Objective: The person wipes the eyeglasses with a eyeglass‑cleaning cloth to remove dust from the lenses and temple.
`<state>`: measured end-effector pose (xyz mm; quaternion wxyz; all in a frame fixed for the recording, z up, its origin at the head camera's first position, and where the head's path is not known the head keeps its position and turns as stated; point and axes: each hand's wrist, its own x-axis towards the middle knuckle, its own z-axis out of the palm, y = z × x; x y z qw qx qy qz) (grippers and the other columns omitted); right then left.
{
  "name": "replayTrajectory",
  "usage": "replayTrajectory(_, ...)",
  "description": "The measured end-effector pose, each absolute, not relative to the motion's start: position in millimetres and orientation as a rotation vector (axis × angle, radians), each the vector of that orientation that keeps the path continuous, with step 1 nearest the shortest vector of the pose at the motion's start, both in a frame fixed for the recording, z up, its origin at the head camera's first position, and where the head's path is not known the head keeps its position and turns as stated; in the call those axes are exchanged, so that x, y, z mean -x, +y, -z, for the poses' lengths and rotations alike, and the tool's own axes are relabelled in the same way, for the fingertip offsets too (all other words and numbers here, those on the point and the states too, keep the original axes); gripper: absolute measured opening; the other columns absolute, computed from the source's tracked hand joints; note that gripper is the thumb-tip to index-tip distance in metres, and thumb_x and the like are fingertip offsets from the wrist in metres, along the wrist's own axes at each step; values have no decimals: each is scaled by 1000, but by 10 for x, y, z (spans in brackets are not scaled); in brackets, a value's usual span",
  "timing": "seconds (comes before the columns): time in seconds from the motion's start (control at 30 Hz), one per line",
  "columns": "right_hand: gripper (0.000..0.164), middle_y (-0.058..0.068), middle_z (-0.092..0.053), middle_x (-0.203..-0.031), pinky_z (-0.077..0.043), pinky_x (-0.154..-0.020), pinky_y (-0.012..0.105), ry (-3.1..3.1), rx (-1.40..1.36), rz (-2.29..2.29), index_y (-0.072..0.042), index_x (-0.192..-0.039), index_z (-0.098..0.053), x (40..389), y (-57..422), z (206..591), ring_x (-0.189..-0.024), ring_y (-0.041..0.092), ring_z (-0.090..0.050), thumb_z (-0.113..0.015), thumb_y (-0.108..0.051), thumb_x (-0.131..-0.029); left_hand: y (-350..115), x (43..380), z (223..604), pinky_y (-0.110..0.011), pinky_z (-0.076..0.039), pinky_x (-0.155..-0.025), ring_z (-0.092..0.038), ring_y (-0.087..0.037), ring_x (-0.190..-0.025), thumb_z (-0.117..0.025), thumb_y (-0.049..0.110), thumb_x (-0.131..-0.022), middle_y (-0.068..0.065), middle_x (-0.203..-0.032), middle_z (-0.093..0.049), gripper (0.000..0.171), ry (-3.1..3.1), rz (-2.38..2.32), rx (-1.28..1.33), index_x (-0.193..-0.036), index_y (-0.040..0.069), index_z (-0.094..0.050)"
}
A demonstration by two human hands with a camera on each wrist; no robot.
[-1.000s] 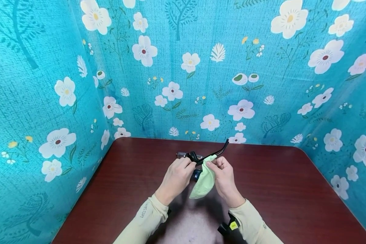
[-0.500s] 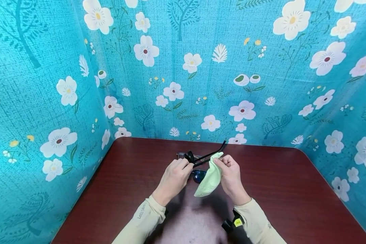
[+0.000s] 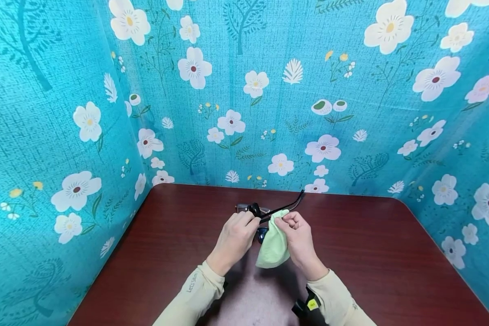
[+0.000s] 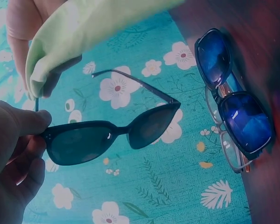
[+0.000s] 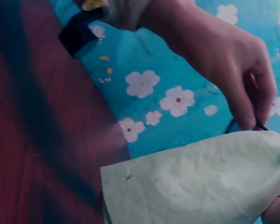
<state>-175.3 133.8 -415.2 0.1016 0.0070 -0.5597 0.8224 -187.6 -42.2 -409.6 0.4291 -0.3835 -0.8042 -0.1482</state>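
Bearings as in the head view, 12 o'clock straight ahead of the person.

- Sleeves, two, cream: left sleeve at 8 o'clock of the green cloth, with dark lettering; right sleeve at 4 o'clock.
- Device, black, yellow label; worn at the right wrist.
- Green cloth, pale, soft; hanging toward 6 o'clock from the right fingertips.
- Right hand: pinching the upper part of the cloth at one temple of the black sunglasses.
- Left hand: at 9 o'clock of the right, grasping the sunglasses by a front corner.
- Black sunglasses, dark lenses; held above the counter, temples unfolded toward 2 o'clock.
- Counter, reddish brown.
- Blue-lensed sunglasses, on the counter, at 3 o'clock of the left hand, partly hidden by cloth.
- Clear spectacles, on the counter, 1 o'clock of the left hand; contact with the blue-lensed pair cannot be told.
- Backdrop, turquoise, floral; beyond the counter's far edge.
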Motion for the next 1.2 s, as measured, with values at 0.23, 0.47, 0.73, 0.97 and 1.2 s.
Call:
replayTrajectory(0.23,27,-4,-52,-69,-45,-56,17,-1608,-20,-2395,-8,-76,-44,1740,1298,4149,-63,4,-52,-60,13,-81,-453,1887,4107,-27,-40,-59,-53,-16,-71,-67,3,-84,-1,-82,-55,7,-2004,347,991,-88,7,-66)
replayTrajectory(0.47,25,-4,-48,-67,-46,-56,17,-1565,-20,-2418,-8,-76,-46,1775,1402,4127,-62,6,-52,-59,13,-82,-511,1916,4145,-27,-39,-61,-52,-17,-72,-61,5,-89,-1,-84,-55,5,-2014,337,1010,-90,7,-66)
replayTrajectory(0.73,24,-3,-48,-67,-47,-57,18,-1544,-34,-2453,-9,-77,-48,1803,1498,4099,-63,7,-53,-56,12,-86,-590,1937,4140,-26,-38,-59,-48,-16,-70,-60,2,-88,-1,-81,-53,8,-2004,313,1068,-91,7,-66)
replayTrajectory(0.97,23,-3,-48,-68,-46,-58,17,-1550,-72,-2452,-9,-76,-50,1808,1561,4091,-63,6,-51,-57,11,-85,-640,1948,4130,-26,-37,-59,-48,-16,-70,-59,-3,-84,-2,-82,-55,15,-1988,288,1114,-94,6,-67)
replayTrajectory(1.2,23,-2,-55,-71,-46,-58,17,-1589,-95,-2442,-9,-76,-48,1804,1628,4116,-65,6,-53,-59,10,-85,-694,1928,4157,-26,-39,-60,-49,-16,-71,-56,-1,-87,-1,-83,-55,15,-1984,275,1130,-94,6,-67)
